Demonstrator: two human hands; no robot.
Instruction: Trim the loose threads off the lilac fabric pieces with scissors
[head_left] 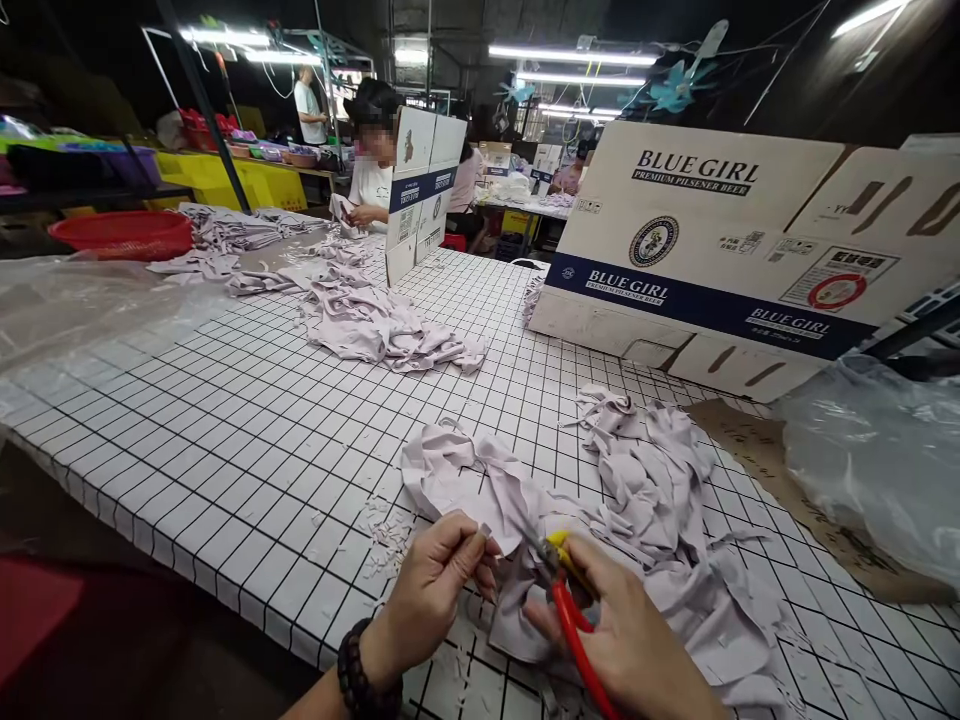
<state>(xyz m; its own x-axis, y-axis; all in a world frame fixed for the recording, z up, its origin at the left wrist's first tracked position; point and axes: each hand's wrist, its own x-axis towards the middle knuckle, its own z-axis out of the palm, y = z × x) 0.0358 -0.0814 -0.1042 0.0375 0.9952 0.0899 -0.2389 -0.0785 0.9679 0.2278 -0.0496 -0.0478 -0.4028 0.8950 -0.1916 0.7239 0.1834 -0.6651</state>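
Observation:
My left hand (439, 585), with a dark bead bracelet on the wrist, pinches the edge of a pale lilac fabric piece (480, 485) on the checked table (247, 430). My right hand (626, 640) grips red-and-yellow snips (564, 590), their tip pointing at the fabric beside my left fingers. A heap of the same lilac pieces (660, 500) lies just right of my hands. Small fabric trimmings (386, 535) are scattered in front of my left hand.
A large Blue Girl cardboard box (720, 250) stands at the right, with a clear plastic bag (877, 460) beside it. More lilac pieces (375, 320) trail toward a seated person (371, 160) behind a smaller box (420, 190). A red basin (124, 232) sits far left.

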